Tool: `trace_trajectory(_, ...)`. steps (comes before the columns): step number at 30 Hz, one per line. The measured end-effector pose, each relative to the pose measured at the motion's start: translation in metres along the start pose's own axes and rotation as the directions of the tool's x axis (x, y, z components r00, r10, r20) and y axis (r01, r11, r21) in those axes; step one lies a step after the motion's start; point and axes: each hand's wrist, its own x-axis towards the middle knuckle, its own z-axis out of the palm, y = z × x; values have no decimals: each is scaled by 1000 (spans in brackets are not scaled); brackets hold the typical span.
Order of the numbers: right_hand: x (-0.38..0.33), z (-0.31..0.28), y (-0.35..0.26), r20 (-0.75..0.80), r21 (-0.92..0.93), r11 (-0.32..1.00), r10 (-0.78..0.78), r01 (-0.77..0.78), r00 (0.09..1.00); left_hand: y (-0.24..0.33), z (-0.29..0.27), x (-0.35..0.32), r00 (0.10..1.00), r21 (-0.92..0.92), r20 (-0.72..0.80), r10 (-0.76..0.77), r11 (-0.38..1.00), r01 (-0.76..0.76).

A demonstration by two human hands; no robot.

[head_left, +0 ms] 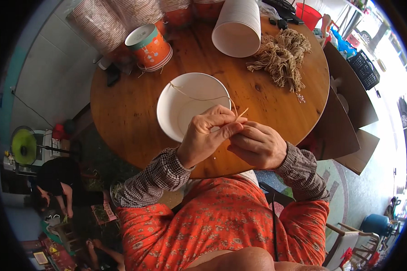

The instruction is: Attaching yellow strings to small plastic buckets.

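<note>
Near the bench's (122,122) front edge, left hand (212,128) and right hand (261,144) fingers pinch the thin cord (234,107), likely light, limp, best held beside its tip.

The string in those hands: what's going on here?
The person's left hand pinches a thin string, the right hand close against it; what the right fingertips grip is hidden. The string trails over a white tub on the wooden table. Farther back, a heap of loose strings lies at right and an orange tub stands at left.
</note>
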Motion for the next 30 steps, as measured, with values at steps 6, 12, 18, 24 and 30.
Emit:
trace_trajectory(6, -15, -5, -10, -197, 277, 896, 406, -346, 893, 2, 5, -1, 998, 24, -62, 7, 1000, -5)
trace_trajectory(12, -9, 8, -10, -162, 757, 452, 829, -471, 535, 10, 14, 3, 987, 184, -114, 113, 979, -91)
trace_trajectory(18, 4, 14, -12, -41, 952, 186, 863, -242, 503, 6, 20, 3, 973, 241, -96, 210, 953, -182)
trace_trajectory(24, 20, -14, -11, -161, 506, 662, 702, -553, 694, 21, 0, 0, 925, 697, 38, 379, 653, -297)
trace_trajectory(30, 18, -17, -13, -121, 361, 745, 633, -560, 764, 33, -2, 11, 884, 720, 129, 449, 570, -395)
